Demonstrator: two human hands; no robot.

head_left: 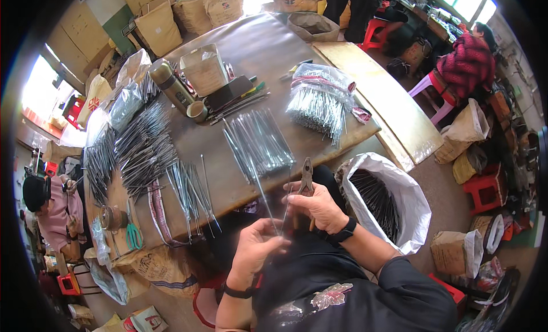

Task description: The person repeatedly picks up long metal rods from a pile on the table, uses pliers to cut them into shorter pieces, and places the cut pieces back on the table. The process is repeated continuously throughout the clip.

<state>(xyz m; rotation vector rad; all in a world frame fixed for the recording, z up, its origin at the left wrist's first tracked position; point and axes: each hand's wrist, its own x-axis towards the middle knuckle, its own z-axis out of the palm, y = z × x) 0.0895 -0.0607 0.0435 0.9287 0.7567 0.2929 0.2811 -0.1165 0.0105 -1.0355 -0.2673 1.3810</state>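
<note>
My left hand (257, 247) is closed, pinching the lower end of a thin metal rod (264, 199) that slants up toward the table edge. Pliers (307, 175) point upward out of my right hand (321, 210), whose fingers are wrapped round them. A second thin wire (286, 212) runs between the fingertips of both hands; its exact ends are blurred. Just beyond my hands, a flat row of metal rods (260, 144) lies on the table (245, 52). Farther right sits a bundle of silvery rods (317, 106) partly wrapped in clear plastic.
Dark rod piles (145, 146), a smaller rod group (191, 189) and teal scissors (134, 236) lie left. A thermos (171, 86), a cup (197, 110) and a box (204, 69) stand farther back. Right of me is a white sack (414, 218) of dark rods. Other people (465, 64) sit nearby.
</note>
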